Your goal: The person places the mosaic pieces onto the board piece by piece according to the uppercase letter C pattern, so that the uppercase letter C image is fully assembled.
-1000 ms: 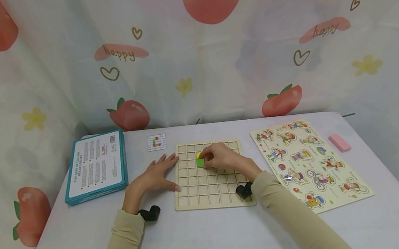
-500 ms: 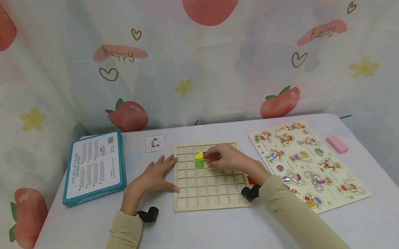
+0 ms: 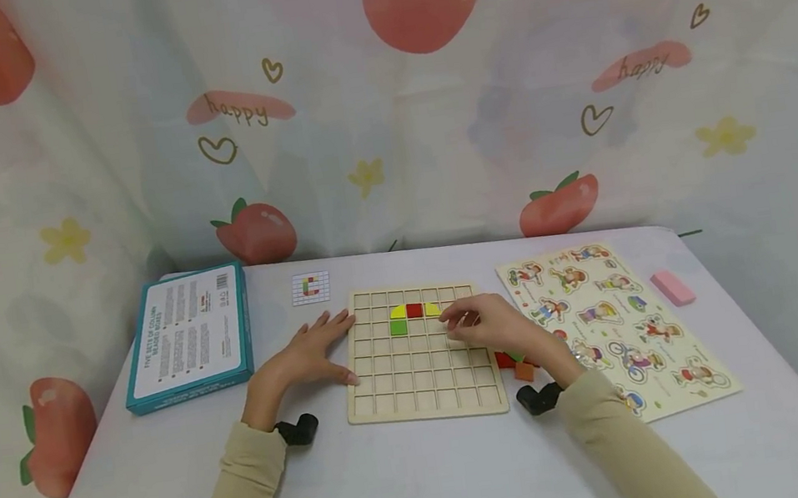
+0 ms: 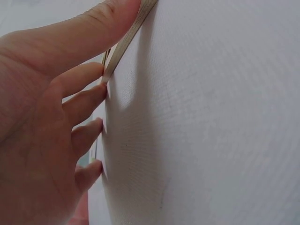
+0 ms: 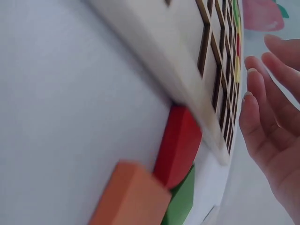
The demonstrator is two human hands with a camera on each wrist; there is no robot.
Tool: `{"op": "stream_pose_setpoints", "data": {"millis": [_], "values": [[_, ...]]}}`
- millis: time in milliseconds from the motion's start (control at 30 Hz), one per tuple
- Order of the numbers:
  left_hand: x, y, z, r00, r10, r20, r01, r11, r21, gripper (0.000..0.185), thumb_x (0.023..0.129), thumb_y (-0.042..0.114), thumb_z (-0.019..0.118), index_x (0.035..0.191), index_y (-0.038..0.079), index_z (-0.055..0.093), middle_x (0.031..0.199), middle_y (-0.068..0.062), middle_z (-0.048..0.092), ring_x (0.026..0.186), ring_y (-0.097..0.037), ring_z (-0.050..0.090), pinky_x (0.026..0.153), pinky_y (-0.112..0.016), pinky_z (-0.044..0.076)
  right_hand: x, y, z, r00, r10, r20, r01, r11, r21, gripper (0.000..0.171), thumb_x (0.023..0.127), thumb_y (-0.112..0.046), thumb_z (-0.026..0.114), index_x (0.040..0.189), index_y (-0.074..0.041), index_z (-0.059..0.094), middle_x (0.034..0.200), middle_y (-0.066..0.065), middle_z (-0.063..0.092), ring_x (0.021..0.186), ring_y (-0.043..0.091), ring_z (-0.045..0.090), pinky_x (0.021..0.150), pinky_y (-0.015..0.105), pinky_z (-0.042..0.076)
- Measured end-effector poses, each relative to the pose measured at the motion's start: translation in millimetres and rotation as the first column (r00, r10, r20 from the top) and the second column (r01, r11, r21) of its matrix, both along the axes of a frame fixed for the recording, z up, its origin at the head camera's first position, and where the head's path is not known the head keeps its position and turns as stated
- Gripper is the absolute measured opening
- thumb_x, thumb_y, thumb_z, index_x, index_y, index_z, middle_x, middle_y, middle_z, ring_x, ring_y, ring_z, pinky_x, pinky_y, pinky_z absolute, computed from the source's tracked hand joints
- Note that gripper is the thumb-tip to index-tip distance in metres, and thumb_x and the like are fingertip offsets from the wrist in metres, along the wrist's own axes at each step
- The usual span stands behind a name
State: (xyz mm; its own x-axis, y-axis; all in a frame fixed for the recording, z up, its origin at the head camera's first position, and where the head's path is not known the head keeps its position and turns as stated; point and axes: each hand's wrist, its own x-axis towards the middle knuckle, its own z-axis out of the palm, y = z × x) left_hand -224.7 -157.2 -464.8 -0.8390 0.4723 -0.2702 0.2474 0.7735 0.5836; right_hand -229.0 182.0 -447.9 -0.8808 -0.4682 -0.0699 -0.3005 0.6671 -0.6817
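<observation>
A wooden grid board (image 3: 424, 380) lies flat on the table. In its upper rows sit a yellow quarter piece (image 3: 397, 312), a red square (image 3: 414, 310), a second yellow piece (image 3: 432, 308) and a green square (image 3: 398, 327). My left hand (image 3: 310, 351) rests flat against the board's left edge (image 4: 123, 44), fingers straight. My right hand (image 3: 484, 323) hovers over the board's right side with relaxed fingers (image 5: 262, 101), holding nothing. Loose red (image 5: 179, 143), orange (image 5: 129, 199) and green (image 5: 180, 199) pieces lie by the board's right edge.
A teal box (image 3: 191, 335) lies at the left. A small pattern card (image 3: 310, 287) sits behind the board. A cartoon peg puzzle (image 3: 613, 326) and a pink block (image 3: 672, 286) lie at the right. A printed curtain hangs behind the table.
My right hand let go of pieces in the top rows and drew back to the right. A red square and a second yellow piece now show beside the first yellow one.
</observation>
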Motion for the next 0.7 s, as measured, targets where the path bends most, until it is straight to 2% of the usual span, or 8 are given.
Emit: {"op": "stream_pose_setpoints", "data": {"millis": [333, 567, 700], "values": [[0.1, 0, -1.1, 1.0, 0.007, 0.007, -0.007, 1.0, -0.003, 0.105, 0.08, 0.038, 0.088, 0.163, 0.014, 0.029, 0.172, -0.008, 0.02, 0.161, -0.035, 0.005, 0.129, -0.059, 0.001, 13.2, 31, 1.5, 0.999, -0.013, -0.045, 0.013, 1.0, 0.006, 0.022, 0.095, -0.013, 0.071, 0.115, -0.006, 0.075, 0.098, 0.002, 0.074, 0.082, 0.015, 0.064, 0.069, 0.027, 0.054], [0.8, 0, 1.4, 1.0, 0.003, 0.003, -0.003, 1.0, -0.004, 0.104, 0.08, 0.038, 0.088, 0.163, 0.012, 0.03, 0.172, -0.01, 0.021, 0.161, -0.037, 0.006, 0.129, -0.06, 0.001, 20.0, 50, 1.6, 0.999, -0.025, -0.048, 0.027, 0.998, 0.049, 0.022, 0.096, -0.014, 0.07, 0.116, -0.008, 0.075, 0.098, 0.0, 0.074, 0.083, 0.013, 0.064, 0.073, 0.028, 0.054], [2.1, 1, 3.0, 1.0, 0.008, 0.004, -0.008, 1.0, -0.005, 0.104, 0.08, 0.038, 0.088, 0.163, 0.011, 0.03, 0.172, -0.011, 0.021, 0.16, -0.038, 0.006, 0.129, -0.06, 0.001, 23.7, 58, 3.1, 0.998, -0.046, -0.036, 0.048, 0.997, 0.066, 0.024, 0.094, -0.012, 0.07, 0.117, -0.008, 0.075, 0.098, 0.0, 0.074, 0.082, 0.014, 0.063, 0.071, 0.028, 0.054]]}}
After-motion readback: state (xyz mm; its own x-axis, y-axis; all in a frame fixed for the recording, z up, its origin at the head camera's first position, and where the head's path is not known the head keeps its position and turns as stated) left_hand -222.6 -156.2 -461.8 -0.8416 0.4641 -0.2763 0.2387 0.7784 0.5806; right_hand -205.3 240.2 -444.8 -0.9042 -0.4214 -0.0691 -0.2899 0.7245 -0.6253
